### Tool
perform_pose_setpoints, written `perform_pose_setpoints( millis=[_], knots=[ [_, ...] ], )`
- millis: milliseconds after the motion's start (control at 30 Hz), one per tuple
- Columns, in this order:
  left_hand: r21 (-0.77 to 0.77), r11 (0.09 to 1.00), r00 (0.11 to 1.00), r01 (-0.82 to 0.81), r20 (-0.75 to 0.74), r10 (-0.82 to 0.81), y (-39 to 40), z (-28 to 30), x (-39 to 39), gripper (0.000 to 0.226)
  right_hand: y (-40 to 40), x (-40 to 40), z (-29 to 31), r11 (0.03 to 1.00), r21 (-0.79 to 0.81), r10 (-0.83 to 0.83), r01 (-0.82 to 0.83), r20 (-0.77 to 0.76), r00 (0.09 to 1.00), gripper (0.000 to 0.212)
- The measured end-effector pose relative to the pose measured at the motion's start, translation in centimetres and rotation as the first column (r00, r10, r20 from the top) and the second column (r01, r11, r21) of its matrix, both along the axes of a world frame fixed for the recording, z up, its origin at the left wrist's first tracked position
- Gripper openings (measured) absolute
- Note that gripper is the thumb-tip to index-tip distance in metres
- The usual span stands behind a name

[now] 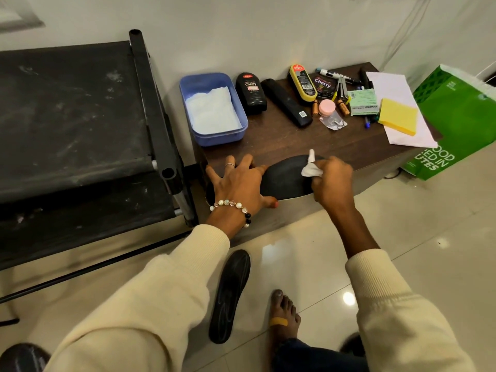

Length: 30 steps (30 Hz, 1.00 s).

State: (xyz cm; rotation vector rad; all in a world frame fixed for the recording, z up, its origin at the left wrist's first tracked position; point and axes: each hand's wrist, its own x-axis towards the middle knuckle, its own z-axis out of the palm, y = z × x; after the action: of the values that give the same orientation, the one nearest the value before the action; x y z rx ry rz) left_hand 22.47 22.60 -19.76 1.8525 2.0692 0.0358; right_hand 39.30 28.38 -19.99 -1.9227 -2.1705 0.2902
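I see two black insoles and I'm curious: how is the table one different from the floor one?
The flat black insole on the dark wooden table lies sideways; the other black insole on the tiled floor points away. The left hand presses the first while the right hand holds a white tissue on it; the second lies untouched. Both are black.

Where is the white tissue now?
Head view, centre: white tissue pinched in the right hand, against the black insole at the front of the table.
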Motion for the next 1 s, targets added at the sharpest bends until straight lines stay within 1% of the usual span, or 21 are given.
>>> perform_pose_setpoints(
  millis=[67,167,200,233,267,300,367,400,467,500,567,633,700,733,767,800,833,867,933,967,1000],
  knots=[
    [0.009,1.000,1.000,-0.003,0.012,0.003,0.0,0.0,0.0,0.080,-0.5,-1.9,-0.2,0.980,-0.047,0.193,-0.192,0.011,0.981,0.026],
    [0.032,0.999,0.999,-0.009,0.036,0.008,-0.1,-0.1,-0.1,0.075,-1.5,-3.2,0.6,0.885,-0.165,0.448,-0.435,0.056,0.892,0.026],
    [0.038,0.999,0.999,-0.008,0.034,0.007,-0.2,-0.1,-0.1,0.074,-1.7,-2.8,0.9,0.857,-0.179,0.500,-0.484,0.058,0.864,0.027],
    [0.043,0.999,1.000,-0.007,0.029,0.005,-0.2,-0.1,-0.1,0.075,-1.7,-2.0,1.2,0.850,-0.177,0.511,-0.496,0.048,0.858,0.028],
    [0.045,0.999,1.000,-0.005,0.022,0.004,-0.2,-0.2,-0.1,0.077,-1.5,-1.1,1.1,0.867,-0.157,0.484,-0.474,0.033,0.874,0.029],
    [0.040,0.999,1.000,-0.002,0.015,0.001,-0.2,-0.1,-0.1,0.080,-1.3,-0.1,1.1,0.902,-0.135,0.419,-0.411,0.035,0.908,0.029],
    [0.028,1.000,1.000,0.005,0.008,-0.005,-0.2,-0.1,-0.2,0.082,-0.8,1.8,0.7,0.978,-0.073,0.198,-0.193,0.063,0.978,0.029],
    [0.029,1.000,1.000,0.006,0.009,-0.006,-0.2,-0.1,-0.2,0.083,-0.7,2.5,0.6,0.997,-0.031,0.075,-0.073,0.054,0.996,0.029],
    [0.034,0.999,1.000,0.006,0.012,-0.007,-0.2,-0.1,-0.2,0.083,-0.8,3.1,0.6,0.995,0.008,-0.099,0.099,0.011,0.995,0.029],
    [0.033,0.999,1.000,0.007,0.011,-0.008,-0.2,0.0,-0.2,0.083,-1.0,3.1,0.5,0.992,0.007,-0.128,0.128,-0.002,0.992,0.029],
    [0.026,1.000,1.000,0.008,0.006,-0.008,-0.2,0.0,-0.2,0.083,-1.3,2.5,0.3,0.997,-0.011,-0.074,0.074,-0.011,0.997,0.031],
    [0.017,1.000,1.000,0.007,-0.002,-0.007,-0.1,0.0,-0.1,0.084,-1.9,1.2,0.6,0.993,-0.071,0.094,-0.094,-0.009,0.996,0.032],
    [0.018,1.000,1.000,0.005,-0.002,-0.005,0.0,-0.1,-0.1,0.084,-2.5,0.1,1.3,0.940,-0.143,0.311,-0.309,-0.013,0.950,0.027],
    [0.022,1.000,1.000,0.005,0.000,-0.005,0.0,-0.1,-0.1,0.084,-2.8,0.0,1.6,0.901,-0.175,0.399,-0.398,-0.031,0.916,0.024],
    [0.025,1.000,1.000,0.006,0.001,-0.006,0.0,-0.2,-0.1,0.084,-2.9,0.0,1.8,0.871,-0.190,0.452,-0.453,-0.054,0.891,0.022],
    [0.026,1.000,1.000,0.009,-0.001,-0.009,0.0,-0.3,-0.1,0.084,-2.9,0.5,1.8,0.866,-0.189,0.460,-0.463,-0.064,0.886,0.021],
    [0.022,1.000,1.000,0.012,-0.005,-0.012,0.0,-0.3,-0.1,0.084,-2.7,1.0,1.7,0.886,-0.169,0.428,-0.431,-0.056,0.902,0.021],
    [0.016,1.000,1.000,0.016,-0.010,-0.016,0.0,-0.3,-0.2,0.084,-2.4,1.6,1.4,0.924,-0.141,0.355,-0.356,-0.035,0.934,0.019],
    [-0.003,0.999,0.999,0.035,-0.018,-0.035,0.1,-0.2,-0.4,0.085,-2.0,2.6,0.9,0.987,-0.072,0.145,-0.145,-0.005,0.989,0.019],
    [-0.017,0.999,0.998,0.051,-0.021,-0.052,0.1,-0.1,-0.6,0.087,-2.0,2.7,0.6,0.996,-0.050,0.077,-0.077,-0.001,0.997,0.022],
    [-0.032,0.997,0.997,0.069,-0.021,-0.070,0.2,-0.1,-0.9,0.088,-2.1,2.5,0.3,0.998,-0.038,0.051,-0.051,0.007,0.999,0.025]
  ],
)
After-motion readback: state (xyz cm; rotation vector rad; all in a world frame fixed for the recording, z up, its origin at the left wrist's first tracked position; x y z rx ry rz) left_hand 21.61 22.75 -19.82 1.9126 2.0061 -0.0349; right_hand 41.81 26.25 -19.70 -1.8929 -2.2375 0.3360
